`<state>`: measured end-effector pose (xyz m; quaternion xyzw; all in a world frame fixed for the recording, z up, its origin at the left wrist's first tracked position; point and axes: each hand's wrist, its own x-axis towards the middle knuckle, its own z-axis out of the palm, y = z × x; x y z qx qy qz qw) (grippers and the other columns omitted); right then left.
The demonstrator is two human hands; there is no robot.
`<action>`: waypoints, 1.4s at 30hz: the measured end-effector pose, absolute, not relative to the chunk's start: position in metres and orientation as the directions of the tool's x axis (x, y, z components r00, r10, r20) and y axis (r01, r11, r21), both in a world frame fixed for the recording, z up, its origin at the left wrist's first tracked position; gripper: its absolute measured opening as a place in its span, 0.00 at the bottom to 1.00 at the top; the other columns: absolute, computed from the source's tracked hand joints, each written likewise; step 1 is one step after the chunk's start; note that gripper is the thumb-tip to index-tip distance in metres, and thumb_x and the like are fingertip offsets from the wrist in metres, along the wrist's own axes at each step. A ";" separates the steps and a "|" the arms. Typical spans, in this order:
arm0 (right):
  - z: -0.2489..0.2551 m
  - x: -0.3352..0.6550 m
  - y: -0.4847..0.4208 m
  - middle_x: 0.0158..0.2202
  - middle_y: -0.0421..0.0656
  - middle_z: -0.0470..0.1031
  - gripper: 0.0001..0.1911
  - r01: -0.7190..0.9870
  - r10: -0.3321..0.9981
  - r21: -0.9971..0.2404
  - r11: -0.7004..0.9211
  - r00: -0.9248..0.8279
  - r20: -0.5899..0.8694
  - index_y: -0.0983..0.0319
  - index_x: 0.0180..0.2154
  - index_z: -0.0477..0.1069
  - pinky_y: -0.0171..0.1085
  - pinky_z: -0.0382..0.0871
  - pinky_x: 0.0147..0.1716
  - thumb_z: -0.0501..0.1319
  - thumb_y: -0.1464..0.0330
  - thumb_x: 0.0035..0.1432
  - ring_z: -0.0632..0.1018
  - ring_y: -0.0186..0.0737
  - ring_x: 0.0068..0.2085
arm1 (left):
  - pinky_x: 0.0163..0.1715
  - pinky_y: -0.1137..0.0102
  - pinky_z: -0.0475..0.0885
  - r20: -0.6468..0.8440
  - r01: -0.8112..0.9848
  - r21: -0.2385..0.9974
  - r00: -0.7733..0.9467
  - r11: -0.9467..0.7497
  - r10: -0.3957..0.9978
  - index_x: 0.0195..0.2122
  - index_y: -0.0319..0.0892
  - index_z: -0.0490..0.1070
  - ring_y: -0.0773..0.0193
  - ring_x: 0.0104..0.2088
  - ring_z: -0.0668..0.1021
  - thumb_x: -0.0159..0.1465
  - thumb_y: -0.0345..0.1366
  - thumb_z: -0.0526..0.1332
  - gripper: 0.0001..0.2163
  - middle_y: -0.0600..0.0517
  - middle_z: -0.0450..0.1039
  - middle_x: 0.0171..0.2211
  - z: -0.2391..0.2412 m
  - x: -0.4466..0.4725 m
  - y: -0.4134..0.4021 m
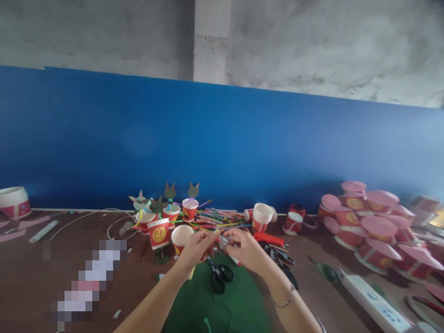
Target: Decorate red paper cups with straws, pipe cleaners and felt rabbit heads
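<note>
Nearest me: green sheet [239, 300] lying at the near edge of the table [34, 286], about centre. Black scissors [218, 277] rest on it, handles toward me. Both forearms come up over the sheet.

L hand [197, 247] and R hand [248, 249] meet just above the scissors, fingertips pinched narrow on one small pale piece [224, 240] held between them. It's over the far end of the green sheet, off the table. Too small and blurred for me to say what it is. R wrist has a bracelet [285, 301].

Just behind the L hand there's an open paper cup [180, 237], w/ a red cup [158, 233] beside it to the left. Behind those, toward the table's far edge, is a cluster of decorated cups [190, 206] w/ eared cut-outs on sticks. A pile of coloured straws [218, 217] lies to their right. A white cup [262, 217] sits just past the straws.

A red cutter [268, 238] lies near the R hand on its right side, w/ dark tools next to it that I can't tell apart.

The right end of the table has a heap of pink-lidded cups [374, 226]. A white power strip [376, 305] runs toward the near right corner. At the far left corner is a white bowl [14, 202]. A blue wall [222, 138] stands behind the table.
</note>
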<state>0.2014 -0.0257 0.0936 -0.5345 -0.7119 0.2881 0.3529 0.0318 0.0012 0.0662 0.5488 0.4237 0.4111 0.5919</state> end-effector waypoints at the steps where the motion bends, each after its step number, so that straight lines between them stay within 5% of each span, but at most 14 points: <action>1: 0.094 0.201 -0.026 0.25 0.39 0.76 0.15 0.564 0.964 -0.782 0.265 -0.186 0.192 0.63 0.41 0.73 0.31 0.62 0.25 0.59 0.72 0.48 0.72 0.34 0.25 | 0.12 0.77 0.46 -0.036 -0.024 0.999 0.315 0.046 0.948 0.24 0.41 0.63 0.77 0.11 0.59 0.50 0.59 0.60 0.23 0.58 0.66 0.13 0.065 0.032 0.001; 7: 0.097 0.200 -0.031 0.33 0.42 0.77 0.23 0.603 0.948 -0.738 0.301 -0.271 0.166 0.61 0.45 0.71 0.35 0.66 0.35 0.57 0.76 0.44 0.75 0.39 0.35 | 0.12 0.76 0.47 -0.028 -0.007 0.999 0.385 0.033 0.922 0.23 0.41 0.62 0.77 0.10 0.58 0.50 0.57 0.61 0.22 0.59 0.65 0.12 0.068 0.032 -0.002; 11: 0.095 0.199 -0.032 0.34 0.42 0.76 0.30 0.554 0.933 -0.774 0.306 -0.338 0.127 0.62 0.51 0.68 0.34 0.66 0.34 0.56 0.78 0.42 0.74 0.39 0.36 | 0.13 0.76 0.46 -0.040 0.018 0.999 0.428 0.036 0.903 0.23 0.41 0.62 0.76 0.11 0.57 0.51 0.56 0.62 0.21 0.59 0.64 0.11 0.074 0.032 -0.008; 18: 0.103 0.205 -0.026 0.24 0.37 0.71 0.28 0.424 0.950 -0.902 -0.084 -0.240 -0.201 0.64 0.48 0.70 0.29 0.53 0.19 0.51 0.79 0.41 0.63 0.28 0.21 | 0.15 0.76 0.46 0.001 -0.037 0.999 0.524 0.022 0.852 0.24 0.41 0.62 0.76 0.12 0.56 0.53 0.54 0.62 0.20 0.60 0.62 0.11 0.078 0.029 -0.013; 25: 0.098 0.211 -0.018 0.18 0.36 0.66 0.10 0.278 0.955 -0.959 -0.050 -0.269 -0.127 0.63 0.28 0.75 0.31 0.47 0.18 0.55 0.70 0.47 0.60 0.29 0.19 | 0.17 0.75 0.48 0.041 0.017 0.998 0.609 -0.065 0.792 0.25 0.40 0.63 0.75 0.14 0.58 0.56 0.54 0.60 0.20 0.59 0.63 0.13 0.079 0.028 -0.017; 29: 0.097 0.210 -0.017 0.16 0.35 0.63 0.10 0.255 0.968 -0.967 -0.028 -0.234 -0.090 0.62 0.22 0.71 0.32 0.46 0.17 0.57 0.65 0.50 0.57 0.29 0.18 | 0.18 0.75 0.52 0.056 0.055 0.992 0.597 -0.110 0.800 0.24 0.40 0.63 0.74 0.15 0.60 0.55 0.54 0.60 0.20 0.58 0.63 0.14 0.084 0.030 -0.019; 32: 0.099 0.206 -0.018 0.17 0.35 0.65 0.06 0.286 0.971 -0.957 -0.040 -0.215 -0.105 0.62 0.26 0.74 0.31 0.50 0.19 0.59 0.69 0.46 0.60 0.29 0.19 | 0.19 0.75 0.54 0.058 0.075 0.989 0.583 -0.124 0.810 0.24 0.40 0.63 0.74 0.16 0.63 0.55 0.52 0.61 0.19 0.58 0.64 0.14 0.089 0.030 -0.022; 42: 0.097 0.196 -0.021 0.29 0.42 0.79 0.15 0.133 0.983 -0.991 -0.028 -0.174 -0.051 0.66 0.39 0.75 0.34 0.66 0.30 0.62 0.69 0.46 0.76 0.37 0.29 | 0.17 0.76 0.54 -0.055 0.185 0.979 0.628 -0.080 0.777 0.25 0.40 0.66 0.73 0.14 0.64 0.54 0.52 0.62 0.19 0.58 0.66 0.14 0.080 0.030 -0.019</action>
